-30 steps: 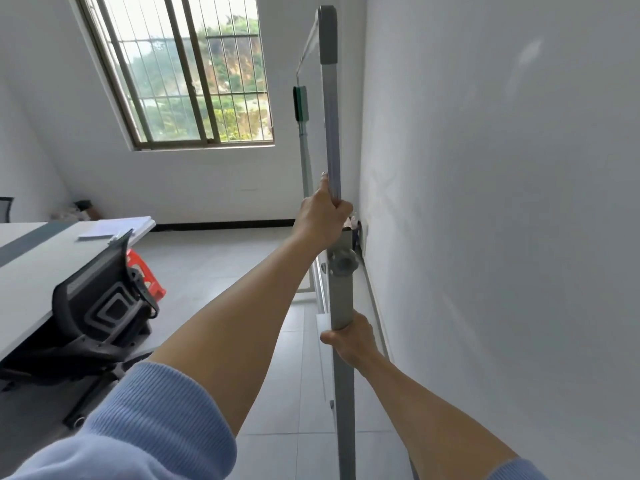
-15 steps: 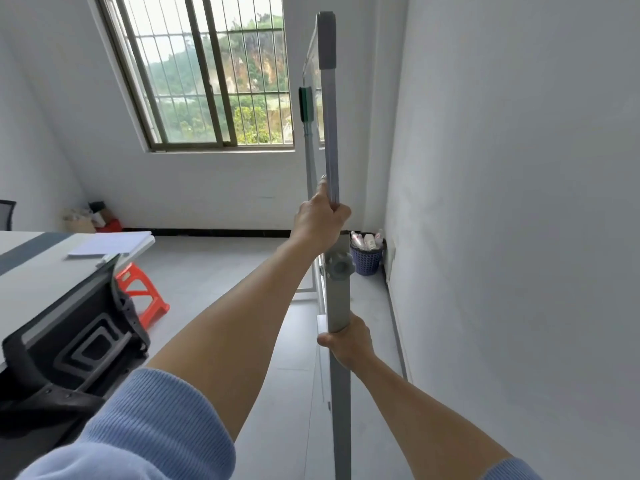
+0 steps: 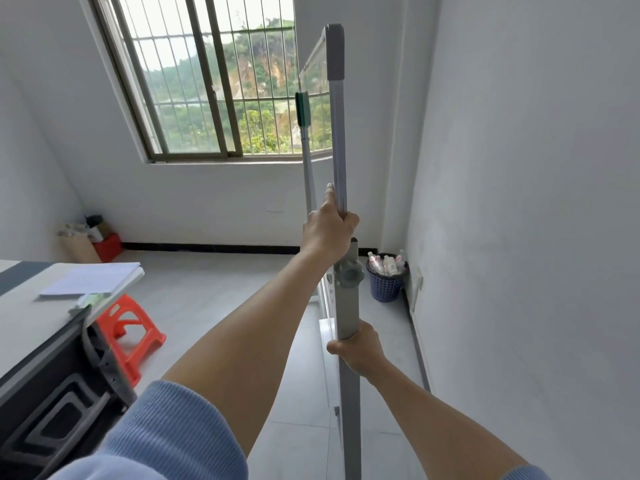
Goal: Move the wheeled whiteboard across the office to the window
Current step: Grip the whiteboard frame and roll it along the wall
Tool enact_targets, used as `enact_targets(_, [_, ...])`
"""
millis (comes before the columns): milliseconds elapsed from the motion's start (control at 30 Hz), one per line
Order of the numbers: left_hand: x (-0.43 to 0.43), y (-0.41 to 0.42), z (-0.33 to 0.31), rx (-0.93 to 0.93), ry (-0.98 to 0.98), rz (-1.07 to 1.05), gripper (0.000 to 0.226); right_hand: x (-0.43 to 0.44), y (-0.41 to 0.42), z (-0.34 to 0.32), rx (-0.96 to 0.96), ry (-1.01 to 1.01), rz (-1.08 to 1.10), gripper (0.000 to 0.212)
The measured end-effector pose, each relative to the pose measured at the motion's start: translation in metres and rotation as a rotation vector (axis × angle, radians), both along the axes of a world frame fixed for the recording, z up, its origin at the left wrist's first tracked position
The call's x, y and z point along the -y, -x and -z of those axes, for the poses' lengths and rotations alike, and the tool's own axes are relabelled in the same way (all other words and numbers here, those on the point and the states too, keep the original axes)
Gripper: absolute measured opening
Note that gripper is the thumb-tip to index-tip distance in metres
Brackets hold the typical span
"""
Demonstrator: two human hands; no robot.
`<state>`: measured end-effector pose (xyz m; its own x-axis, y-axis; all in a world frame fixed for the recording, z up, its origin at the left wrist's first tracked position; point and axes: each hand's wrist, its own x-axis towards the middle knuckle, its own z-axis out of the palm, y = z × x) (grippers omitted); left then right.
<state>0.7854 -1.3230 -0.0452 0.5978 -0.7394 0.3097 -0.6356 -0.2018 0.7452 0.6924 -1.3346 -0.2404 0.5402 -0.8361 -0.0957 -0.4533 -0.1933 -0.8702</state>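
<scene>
The whiteboard (image 3: 337,133) stands edge-on straight ahead, its grey metal side post running from top to bottom of the view. My left hand (image 3: 329,230) grips the post just above a grey knob (image 3: 349,274). My right hand (image 3: 360,349) grips the same post lower down. The barred window (image 3: 207,88) is in the far wall, ahead and to the left. A green eraser (image 3: 302,109) clings to the board's far side. The board's wheels are out of view.
A white wall (image 3: 519,202) runs close along the right. A blue basket (image 3: 386,282) with bottles sits in the far right corner. On the left are a desk (image 3: 31,317) with papers, a black chair (image 3: 62,403) and an orange stool (image 3: 128,334). Boxes (image 3: 90,242) lie in the far left corner.
The window and far wall have come nearer and shifted right in the view. The basket in the corner has come into sight. Both hands keep the same hold on the post.
</scene>
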Motion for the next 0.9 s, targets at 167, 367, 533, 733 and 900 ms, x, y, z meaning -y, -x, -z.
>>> enact_targets(167, [0.051, -0.047, -0.002, -0.016, -0.027, -0.025, 0.053, 0.058, -0.050, 0.001, -0.003, 0.029, -0.057, 0.037])
enact_targets(367, [0.118, -0.086, -0.006, -0.032, -0.055, -0.074, 0.053, 0.125, -0.095, -0.002, -0.002, 0.059, -0.090, 0.034])
enact_targets(533, [0.155, -0.119, -0.007, -0.040, -0.056, -0.111, 0.041, 0.166, -0.129, -0.003, -0.040, 0.107, -0.135, 0.035])
enact_targets(733, [0.189, -0.152, -0.006, -0.041, -0.061, -0.111, 0.044, 0.199, -0.161, -0.006, -0.050, 0.083, -0.135, 0.035])
enact_targets(900, [0.208, -0.174, -0.004, -0.043, -0.081, -0.084, 0.053, 0.217, -0.178, -0.005, -0.039, 0.012, -0.091, 0.036])
